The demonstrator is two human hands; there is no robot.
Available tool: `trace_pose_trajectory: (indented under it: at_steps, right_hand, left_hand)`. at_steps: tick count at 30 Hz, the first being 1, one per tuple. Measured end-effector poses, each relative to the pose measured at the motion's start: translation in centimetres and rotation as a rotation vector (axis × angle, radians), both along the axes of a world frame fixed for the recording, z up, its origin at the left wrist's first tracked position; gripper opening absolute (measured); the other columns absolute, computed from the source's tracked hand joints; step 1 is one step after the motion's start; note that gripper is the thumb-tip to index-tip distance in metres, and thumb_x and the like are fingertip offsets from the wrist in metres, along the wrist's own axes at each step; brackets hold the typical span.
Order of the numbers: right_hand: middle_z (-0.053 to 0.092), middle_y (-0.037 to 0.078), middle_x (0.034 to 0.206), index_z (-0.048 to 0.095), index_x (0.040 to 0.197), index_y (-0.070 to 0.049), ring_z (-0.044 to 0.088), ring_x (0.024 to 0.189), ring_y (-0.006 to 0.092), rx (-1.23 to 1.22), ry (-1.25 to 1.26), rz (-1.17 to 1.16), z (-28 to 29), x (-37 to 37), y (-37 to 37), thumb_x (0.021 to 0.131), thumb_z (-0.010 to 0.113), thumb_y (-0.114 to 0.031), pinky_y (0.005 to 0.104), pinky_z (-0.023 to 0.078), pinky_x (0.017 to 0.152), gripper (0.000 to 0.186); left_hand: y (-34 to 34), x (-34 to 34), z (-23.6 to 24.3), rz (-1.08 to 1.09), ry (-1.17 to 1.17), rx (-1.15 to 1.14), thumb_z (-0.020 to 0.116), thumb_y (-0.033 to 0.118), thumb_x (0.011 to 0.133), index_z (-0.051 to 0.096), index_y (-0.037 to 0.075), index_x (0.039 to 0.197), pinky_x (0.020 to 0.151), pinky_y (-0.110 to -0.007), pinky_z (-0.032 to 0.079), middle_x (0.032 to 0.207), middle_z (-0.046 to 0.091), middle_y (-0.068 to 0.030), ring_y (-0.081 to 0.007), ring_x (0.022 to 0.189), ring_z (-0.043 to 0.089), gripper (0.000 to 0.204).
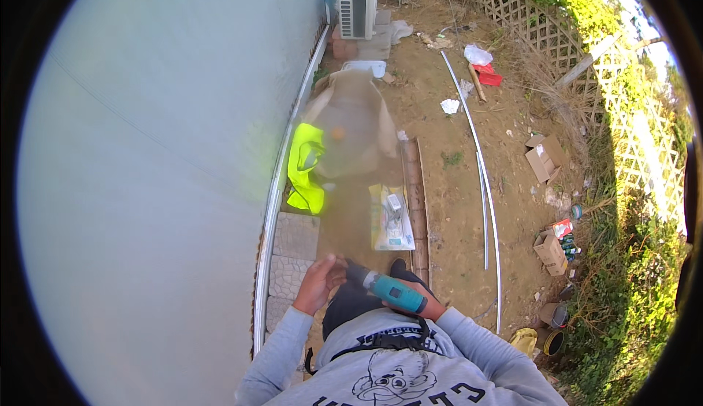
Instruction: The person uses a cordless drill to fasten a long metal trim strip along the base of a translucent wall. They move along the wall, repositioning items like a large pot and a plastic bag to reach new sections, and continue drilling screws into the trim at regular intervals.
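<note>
My right hand (422,302) is closed around a teal and black cordless power tool (399,294), held low in front of my grey sweatshirt. My left hand (322,283) has its fingers curled together by the tool's dark front end; what they pinch, if anything, is too small to make out. Beyond them, a plastic package with white items (392,219) lies on the ground beside a brown edging strip (416,186). A bright yellow-green garment (303,172) lies by the wall, next to a large beige sack-like thing (381,124) blurred by haze.
A pale wall (146,186) fills my left, with paving slabs (293,234) along its base. An air-conditioner unit (357,0) stands at the back. Long white strips (476,142) lie on the dirt at right, near cardboard boxes (549,252), litter, buckets and a lattice fence (512,10) with plants.
</note>
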State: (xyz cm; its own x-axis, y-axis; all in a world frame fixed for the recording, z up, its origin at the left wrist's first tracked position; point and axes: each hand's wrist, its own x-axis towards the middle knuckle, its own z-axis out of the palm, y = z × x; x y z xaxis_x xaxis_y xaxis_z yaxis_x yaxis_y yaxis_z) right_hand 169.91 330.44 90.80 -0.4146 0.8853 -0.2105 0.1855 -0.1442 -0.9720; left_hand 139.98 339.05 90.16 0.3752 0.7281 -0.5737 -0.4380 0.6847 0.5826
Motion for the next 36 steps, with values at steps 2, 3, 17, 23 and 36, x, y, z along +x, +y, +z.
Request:
trace_pose_trajectory:
  at_steps: [2,3,17,23,36]
  right_hand:
    - [0.073,0.008,0.117,0.066,0.129,-0.002,0.068,0.105,0.0144,0.001,-0.028,-0.029,0.2,-0.1,0.9,0.091,0.084,-0.018,0.0328,0.054,0.096,0.045]
    - [0.073,0.007,0.115,0.065,0.129,-0.003,0.068,0.105,0.0144,0.026,-0.040,-0.040,0.1,-0.1,1.3,0.091,0.083,-0.018,0.0328,0.054,0.095,0.044]
    - [0.072,0.019,0.108,0.067,0.120,-0.005,0.070,0.100,0.0360,0.104,-0.037,-0.073,-1.3,2.3,5.9,0.089,0.074,-0.021,0.0413,0.052,0.090,0.035]
    - [0.072,0.013,0.119,0.065,0.132,-0.005,0.068,0.110,0.0223,0.111,-0.006,0.044,-1.3,4.3,9.2,0.096,0.070,-0.024,0.0360,0.052,0.097,0.041]
    - [0.068,0.026,0.121,0.054,0.139,-0.009,0.067,0.111,0.0446,0.182,0.000,0.153,-1.7,5.5,12.6,0.092,0.067,-0.022,0.0488,0.053,0.092,0.050]
  left_hand:
    - [1.1,1.0,0.0,0.062,-0.057,0.024,0.055,0.035,0.110,0.065,0.009,0.115,0.086,-0.036,0.057,0.102,0.070,-0.0026,-0.0155,0.095,0.069,0.028]
    - [1.4,1.7,-0.1,0.094,-0.075,0.046,0.055,0.034,0.110,0.065,0.009,0.115,0.089,-0.038,0.057,0.103,0.070,-0.0036,-0.0171,0.098,0.069,0.027]
    - [5.1,9.6,3.4,0.451,-0.052,0.054,0.048,0.030,0.111,0.058,0.009,0.113,0.092,-0.046,0.056,0.105,0.069,-0.0123,-0.0286,0.099,0.069,0.023]
    - [6.3,11.6,5.1,0.536,-0.006,0.071,0.043,0.032,0.112,0.054,0.011,0.111,0.090,-0.046,0.056,0.102,0.070,-0.0135,-0.0304,0.095,0.069,0.023]
    - [9.6,15.5,3.7,0.616,0.236,-0.065,0.048,0.044,0.110,0.050,0.016,0.118,0.075,-0.046,0.059,0.096,0.069,-0.0133,-0.0264,0.080,0.067,0.030]
